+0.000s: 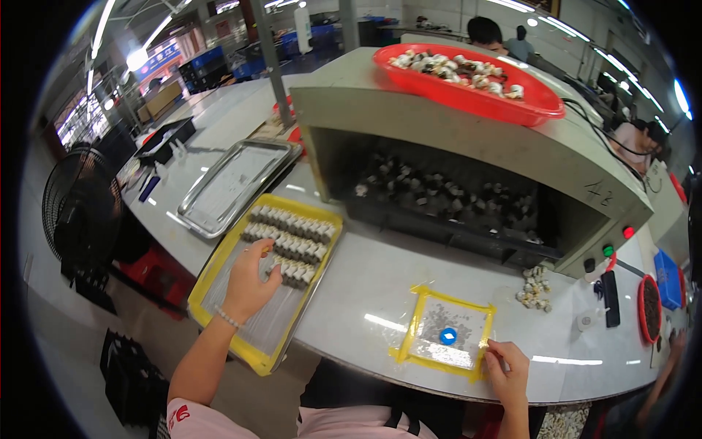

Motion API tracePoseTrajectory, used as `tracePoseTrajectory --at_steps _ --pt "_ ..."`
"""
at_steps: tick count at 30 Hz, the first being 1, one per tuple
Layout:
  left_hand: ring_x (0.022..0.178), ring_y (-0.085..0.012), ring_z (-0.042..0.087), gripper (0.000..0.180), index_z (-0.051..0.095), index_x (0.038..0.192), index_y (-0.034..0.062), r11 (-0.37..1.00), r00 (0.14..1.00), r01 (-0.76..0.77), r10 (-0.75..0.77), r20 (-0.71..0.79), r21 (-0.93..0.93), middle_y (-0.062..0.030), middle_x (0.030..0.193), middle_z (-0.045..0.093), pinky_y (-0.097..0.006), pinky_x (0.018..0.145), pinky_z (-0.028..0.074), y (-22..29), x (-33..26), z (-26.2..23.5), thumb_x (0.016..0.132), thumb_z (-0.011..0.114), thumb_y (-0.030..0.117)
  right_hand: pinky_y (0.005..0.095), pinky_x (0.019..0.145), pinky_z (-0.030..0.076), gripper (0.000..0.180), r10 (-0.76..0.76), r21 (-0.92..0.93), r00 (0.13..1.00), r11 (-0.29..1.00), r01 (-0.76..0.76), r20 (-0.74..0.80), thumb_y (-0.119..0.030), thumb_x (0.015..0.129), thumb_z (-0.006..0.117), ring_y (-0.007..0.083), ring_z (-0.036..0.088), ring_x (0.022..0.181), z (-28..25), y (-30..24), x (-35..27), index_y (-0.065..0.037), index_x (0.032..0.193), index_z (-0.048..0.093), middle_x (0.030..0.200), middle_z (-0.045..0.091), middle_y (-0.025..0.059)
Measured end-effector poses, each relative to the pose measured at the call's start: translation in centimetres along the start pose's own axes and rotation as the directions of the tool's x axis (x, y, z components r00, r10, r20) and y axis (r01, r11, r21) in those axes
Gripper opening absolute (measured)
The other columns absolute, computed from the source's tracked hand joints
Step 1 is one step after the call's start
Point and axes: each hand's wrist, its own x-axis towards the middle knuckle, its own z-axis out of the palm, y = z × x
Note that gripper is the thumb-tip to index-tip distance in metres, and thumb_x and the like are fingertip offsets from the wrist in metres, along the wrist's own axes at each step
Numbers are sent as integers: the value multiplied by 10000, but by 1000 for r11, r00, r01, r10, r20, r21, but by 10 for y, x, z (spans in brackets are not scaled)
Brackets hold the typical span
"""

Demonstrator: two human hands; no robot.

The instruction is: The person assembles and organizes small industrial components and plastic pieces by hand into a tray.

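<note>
At the left, a yellow-edged tray [208, 289] holds rows of small white-topped, dark-based parts [292, 228]. My left hand [248, 284] is over this tray, its thumb and forefinger curled around the near-left end of the lowest row, at a small white-topped part there. My right hand [508, 368] rests by the right edge of a square pad [457, 322] bordered with yellow tape. Its fingers are bent together; whatever they pinch is too small or hidden to make out. A round blue piece with a white centre [448, 336] lies on the pad.
A grey metal housing [468, 121] with a dark bin of loose parts [439, 197] stands ahead, topped by a red basin [541, 102]. White pieces [534, 290] lie heaped at the right. An empty metal tray [234, 179] and a fan [80, 197] are at the left.
</note>
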Motion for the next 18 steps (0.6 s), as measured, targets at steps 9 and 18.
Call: tracePoseTrajectory --at_steps 9,18 --pt "1059 -376 549 319 586 1104 -17 880 890 -448 455 11 -156 -207 1086 604 -405 940 435 89 120 69 822 647 121 379 826 492 304 -317 -234 947 919 318 43 -21 803 646 339 590 991 -29 -29 146 -30 1107 630 1070 606 156" --pt "1309 -370 374 852 363 1401 21 953 734 -299 204 648 39 -243 1425 377 -407 1082 324 67 255 171 757 696 468 404 1003 402 815 1 -496 926 845 201 378 -373 670 793 357 458 1235 -3 32 305 -63 1346 458 1359 475 192"
